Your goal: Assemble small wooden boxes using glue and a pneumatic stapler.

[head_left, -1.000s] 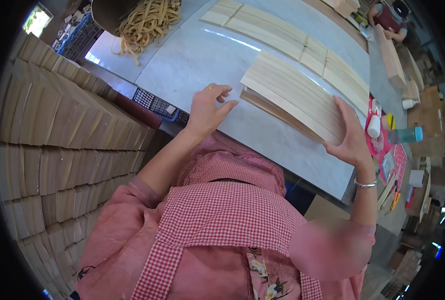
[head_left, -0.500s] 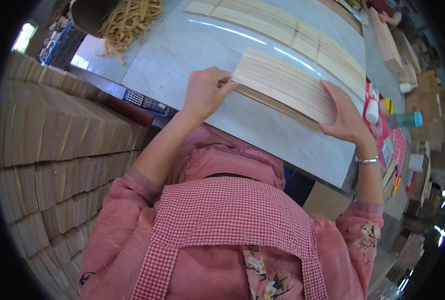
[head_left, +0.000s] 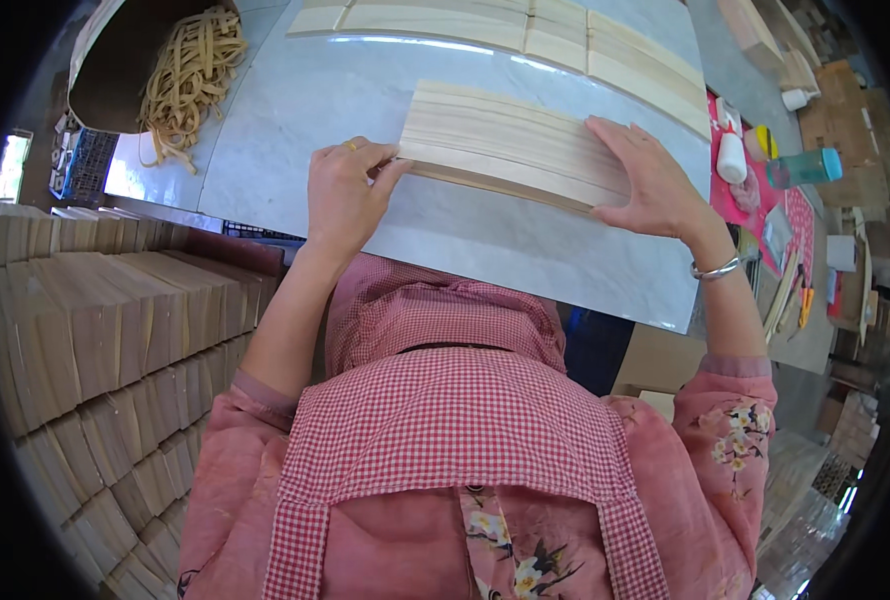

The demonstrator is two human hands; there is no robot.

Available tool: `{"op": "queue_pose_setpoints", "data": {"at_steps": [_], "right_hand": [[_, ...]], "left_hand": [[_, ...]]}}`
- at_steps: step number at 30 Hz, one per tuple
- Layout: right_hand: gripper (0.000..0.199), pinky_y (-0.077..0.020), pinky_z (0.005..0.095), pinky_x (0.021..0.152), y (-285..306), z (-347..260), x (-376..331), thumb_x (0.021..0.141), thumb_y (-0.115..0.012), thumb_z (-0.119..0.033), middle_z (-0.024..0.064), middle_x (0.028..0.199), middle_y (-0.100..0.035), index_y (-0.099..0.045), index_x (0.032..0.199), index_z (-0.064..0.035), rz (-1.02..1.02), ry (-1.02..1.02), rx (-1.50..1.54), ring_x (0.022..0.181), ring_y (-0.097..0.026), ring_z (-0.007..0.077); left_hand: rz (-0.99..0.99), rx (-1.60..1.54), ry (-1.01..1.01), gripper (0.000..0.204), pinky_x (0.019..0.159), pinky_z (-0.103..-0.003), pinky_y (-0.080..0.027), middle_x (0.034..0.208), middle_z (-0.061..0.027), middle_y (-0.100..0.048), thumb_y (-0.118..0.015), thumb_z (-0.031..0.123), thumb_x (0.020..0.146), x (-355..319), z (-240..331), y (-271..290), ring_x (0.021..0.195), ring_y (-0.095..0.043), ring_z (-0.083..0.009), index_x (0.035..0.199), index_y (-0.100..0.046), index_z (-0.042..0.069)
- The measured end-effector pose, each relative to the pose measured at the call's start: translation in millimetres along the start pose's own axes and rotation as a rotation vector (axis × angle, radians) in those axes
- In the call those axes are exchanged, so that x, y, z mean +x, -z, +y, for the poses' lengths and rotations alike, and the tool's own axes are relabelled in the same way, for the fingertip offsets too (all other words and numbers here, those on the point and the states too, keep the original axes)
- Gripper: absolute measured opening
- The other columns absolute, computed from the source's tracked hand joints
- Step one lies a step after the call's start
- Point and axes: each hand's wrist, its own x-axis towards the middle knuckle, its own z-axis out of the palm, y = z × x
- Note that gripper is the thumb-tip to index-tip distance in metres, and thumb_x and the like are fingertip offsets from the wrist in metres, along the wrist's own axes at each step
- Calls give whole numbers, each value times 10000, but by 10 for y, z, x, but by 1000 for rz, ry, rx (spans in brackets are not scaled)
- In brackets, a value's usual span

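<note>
A bundle of pale wooden slats (head_left: 510,140) lies on the marbled grey-white tabletop, their long edges side by side. My left hand (head_left: 347,195) pinches the bundle's near left corner between thumb and fingers; a ring shows on one finger. Around the right end is my right hand (head_left: 655,185), thumb at the near edge and fingers over the top toward the far side. A silver bangle (head_left: 717,269) circles my right wrist. The underside of the bundle is hidden.
More pale boards (head_left: 445,24) lie in a row along the far side. At far left, tan bands (head_left: 197,75) spill from a container (head_left: 100,75). Stacked wood blocks (head_left: 95,320) rise left of the table. A white bottle (head_left: 731,157) and a teal bottle (head_left: 800,168) stand at right.
The whole view has shifted and turned slightly, so the table sits higher and more level in it. Both hands keep to the same ends of the slats.
</note>
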Motion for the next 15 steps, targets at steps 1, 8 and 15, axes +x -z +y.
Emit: {"op": "queue_pose_setpoints", "data": {"at_steps": [1, 8, 15], "right_hand": [[856, -320, 392, 1218, -9, 3, 1, 681, -790, -218, 121, 1479, -542, -467, 1456, -53, -1, 2, -4, 1335, -513, 295], [833, -340, 388, 1204, -62, 1, 6, 710, -788, -222, 129, 1460, -555, -460, 1456, -50, 26, 6, 0, 1328, -521, 313], [722, -446, 374, 1068, -206, 44, -300, 744, -776, -92, 125, 1333, -605, -517, 1417, -57, 292, -7, -54, 1190, -577, 276]], "left_hand": [[-1, 4, -1, 137, 851, -317, -424, 728, -26, -666, -770, 130, 837, -2, -2, 0, 657, -573, -183, 910, -779, 14], [-12, 52, -29, 141, 852, -314, -427, 722, -25, -662, -772, 126, 840, 9, 5, 21, 648, -565, -181, 920, -779, 11], [-10, 42, -91, 148, 811, -308, -445, 740, -40, -679, -778, 102, 832, 31, 30, 28, 646, -577, -186, 924, -771, -13]]}}
